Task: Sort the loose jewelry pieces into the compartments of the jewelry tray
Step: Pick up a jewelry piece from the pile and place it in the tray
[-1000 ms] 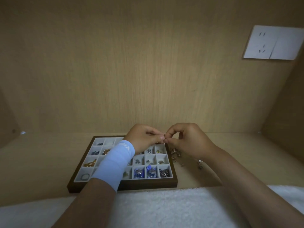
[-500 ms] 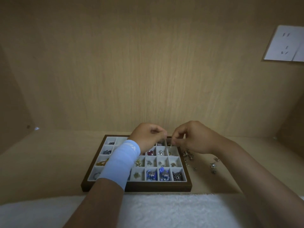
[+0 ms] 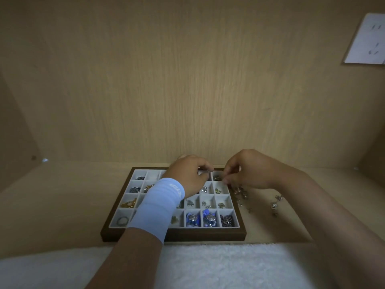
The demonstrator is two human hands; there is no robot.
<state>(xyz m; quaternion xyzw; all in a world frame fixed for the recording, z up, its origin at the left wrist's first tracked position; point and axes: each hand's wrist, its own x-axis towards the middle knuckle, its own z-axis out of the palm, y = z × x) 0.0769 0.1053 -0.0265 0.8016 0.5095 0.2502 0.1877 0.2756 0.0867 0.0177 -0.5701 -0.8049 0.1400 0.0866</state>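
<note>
Tray (image 3: 173, 234) compartments nearest us mostly hold pieces, yet loose pieces (image 3: 241, 192) lie just right of it on the surface (image 3: 62, 205); we judge sorting unfinished. Farther, left hand (image 3: 187, 174) and right hand (image 3: 250, 170) pinch, slightly apart, over its far right corner; holding what, we cannot tell.

A white fluffy towel (image 3: 229, 265) covers the near edge of the desk (image 3: 62, 205). A wood-grain panel (image 3: 187, 90) rises behind the desk, with a white socket plate (image 3: 366, 40) high at its right.

One left hand (image 3: 187, 174) and one right hand (image 3: 254, 170) are reaching over one tray (image 3: 173, 235); two blue charms (image 3: 192, 219) and one ring (image 3: 122, 221) are lying inside.
</note>
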